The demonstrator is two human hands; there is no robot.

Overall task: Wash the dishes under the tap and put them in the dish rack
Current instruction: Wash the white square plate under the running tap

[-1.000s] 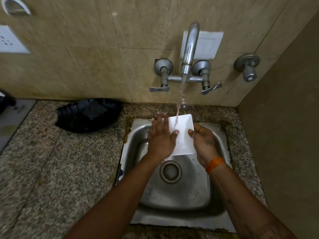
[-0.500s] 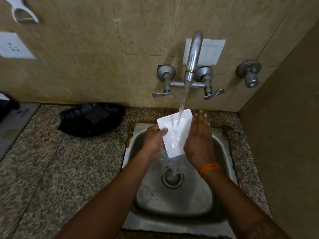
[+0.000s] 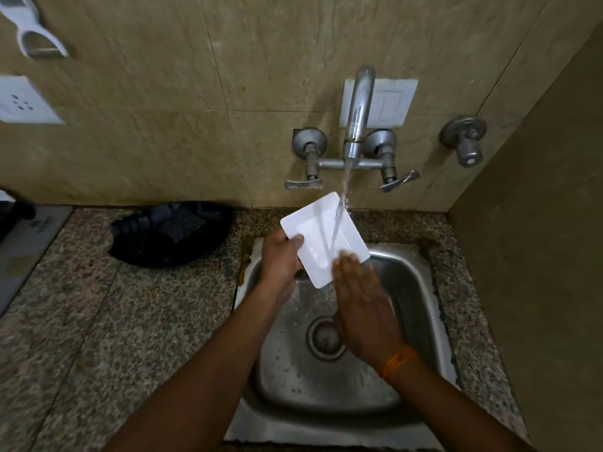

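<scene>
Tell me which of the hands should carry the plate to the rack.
Left, probably. The left hand already grips the white plate by its edge; the right hand lies flat, rubbing it.

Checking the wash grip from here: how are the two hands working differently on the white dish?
The left hand grips the white dish by its left edge, thumb curled onto its face; the right hand lies flat, straight fingers rubbing the lower right part. Only the right wrist has an orange band. Both are over the sink.
</scene>
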